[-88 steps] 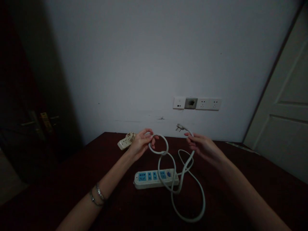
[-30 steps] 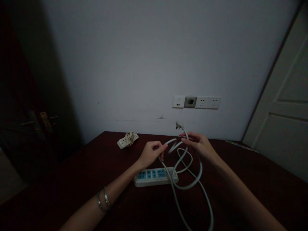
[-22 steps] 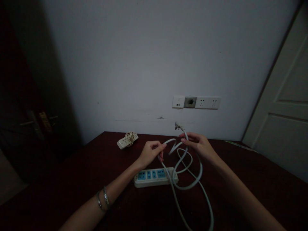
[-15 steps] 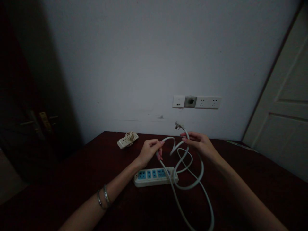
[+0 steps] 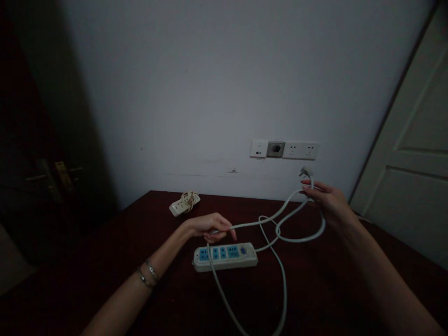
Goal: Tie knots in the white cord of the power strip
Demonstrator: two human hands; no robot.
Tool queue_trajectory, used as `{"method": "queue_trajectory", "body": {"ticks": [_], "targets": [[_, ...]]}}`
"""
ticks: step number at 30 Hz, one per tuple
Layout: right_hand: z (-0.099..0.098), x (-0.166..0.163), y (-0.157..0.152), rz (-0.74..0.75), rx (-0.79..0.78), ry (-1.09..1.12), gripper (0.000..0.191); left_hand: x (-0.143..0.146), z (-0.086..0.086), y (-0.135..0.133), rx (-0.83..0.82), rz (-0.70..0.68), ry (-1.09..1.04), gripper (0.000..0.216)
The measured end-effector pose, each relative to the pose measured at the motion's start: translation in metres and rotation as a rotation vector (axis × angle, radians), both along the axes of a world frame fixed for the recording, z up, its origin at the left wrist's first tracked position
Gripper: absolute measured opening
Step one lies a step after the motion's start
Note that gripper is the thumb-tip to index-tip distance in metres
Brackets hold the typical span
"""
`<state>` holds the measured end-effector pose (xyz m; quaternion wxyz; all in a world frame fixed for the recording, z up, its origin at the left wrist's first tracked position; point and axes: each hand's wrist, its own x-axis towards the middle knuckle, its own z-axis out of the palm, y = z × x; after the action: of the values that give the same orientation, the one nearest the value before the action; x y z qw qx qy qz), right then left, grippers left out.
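Observation:
A white power strip (image 5: 225,264) with blue sockets lies on the dark red table. Its long white cord (image 5: 284,275) runs from the strip's right end and loops over the table. My left hand (image 5: 215,227) is closed around a stretch of this cord, just above the strip's left part. On the right, my right hand (image 5: 325,196) pinches the cord in a loop close to its end. The plug (image 5: 305,171) sticks up above those fingers, in the air in front of the wall. Between both hands the cord is stretched out with a slight sag.
A smaller cream power strip (image 5: 185,204), its cord wound round it, lies at the table's back left. Wall sockets (image 5: 284,150) sit above the back edge of the table (image 5: 147,280). A pale door (image 5: 413,140) stands at right, a dark door with a handle at left.
My right hand has moved right with the plug and cord loop. My left hand has moved left and down, drawing the cord out between them. The power strip stays in place.

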<state>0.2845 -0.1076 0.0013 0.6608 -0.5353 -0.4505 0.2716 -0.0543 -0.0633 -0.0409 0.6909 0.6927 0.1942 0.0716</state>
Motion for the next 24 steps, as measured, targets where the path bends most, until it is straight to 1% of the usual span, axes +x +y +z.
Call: {"method": "queue_trajectory", "body": {"ticks": [3,5,8,10,12,13,14,17,19,21,24], "targets": [[-0.009,0.005,0.008,-0.005,-0.011,0.051,0.035,0.004,0.007,-0.014,0.027,-0.134,0.090,0.028],[-0.018,-0.003,0.013,0.026,-0.029,0.082,0.034,0.011,0.015,-0.028,0.066,-0.229,0.127,0.030],[-0.032,-0.027,0.021,0.121,-0.066,0.065,0.033,0.019,0.030,-0.049,0.114,-0.395,0.146,0.031],[-0.040,-0.045,0.025,0.184,-0.080,0.040,0.032,0.021,0.038,-0.057,0.105,-0.504,0.153,0.032],[-0.046,-0.058,0.029,0.235,-0.074,0.034,0.032,0.018,0.041,-0.056,0.090,-0.543,0.174,0.035],[-0.049,-0.060,0.030,0.243,-0.073,0.040,0.033,0.014,0.041,-0.054,0.084,-0.525,0.174,0.037],[-0.051,-0.060,0.031,0.241,-0.076,0.046,0.033,0.011,0.040,-0.050,0.076,-0.478,0.153,0.038],[-0.056,-0.048,0.035,0.204,-0.081,0.076,0.031,0.001,0.032,-0.034,0.049,-0.260,0.016,0.039],[-0.055,-0.036,0.036,0.188,-0.082,0.167,0.025,0.000,0.024,-0.024,0.059,-0.130,-0.035,0.034],[-0.051,-0.026,0.034,0.209,-0.108,0.325,0.019,0.004,0.015,-0.016,0.094,-0.067,-0.021,0.030],[-0.040,-0.019,0.027,0.311,-0.130,0.516,0.014,0.015,0.000,-0.011,0.109,-0.023,-0.004,0.029]]}}
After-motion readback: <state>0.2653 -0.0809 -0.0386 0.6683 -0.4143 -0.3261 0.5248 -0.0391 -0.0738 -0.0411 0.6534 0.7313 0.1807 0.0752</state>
